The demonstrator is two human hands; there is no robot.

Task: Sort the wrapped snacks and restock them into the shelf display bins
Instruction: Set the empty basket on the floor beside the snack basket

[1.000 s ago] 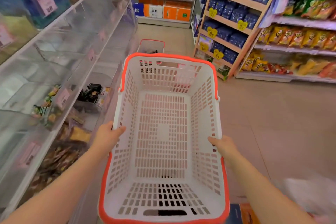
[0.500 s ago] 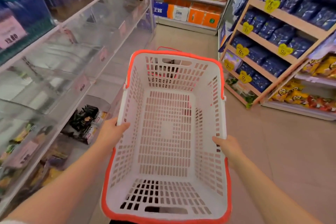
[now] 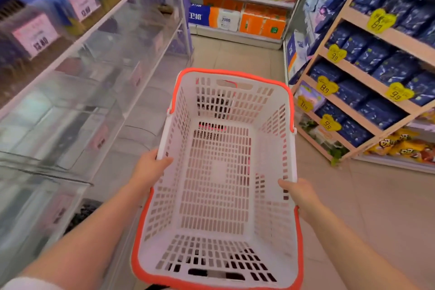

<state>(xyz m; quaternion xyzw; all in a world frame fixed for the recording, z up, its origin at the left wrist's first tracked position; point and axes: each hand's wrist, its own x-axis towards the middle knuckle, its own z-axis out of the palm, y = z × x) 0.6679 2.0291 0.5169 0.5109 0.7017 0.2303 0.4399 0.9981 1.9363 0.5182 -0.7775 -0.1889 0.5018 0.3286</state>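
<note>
I carry an empty white plastic basket [image 3: 270,153] with an orange rim in front of me. My left hand [image 3: 150,169] grips its left rim, thumb over the edge. My right hand [image 3: 297,192] grips the right rim. Clear shelf display bins [image 3: 77,110] line the left side in tiers, with pink price tags. Dark wrapped snacks [image 3: 82,213] show in a low bin by my left forearm. A second basket [image 3: 227,83] on the floor shows through the far wall of mine.
A wooden rack [image 3: 367,92] of dark blue bags with yellow price tags stands on the right. Yellow snack bags [image 3: 400,146] lie low beside it. A back shelf [image 3: 237,19] holds orange and blue packs. Tan tiled floor [image 3: 364,207] runs down the aisle.
I have moved forward along the aisle with the basket; the bins slide past on the left and the blue-bag rack is closer. Both hands keep their grip on the rim.
</note>
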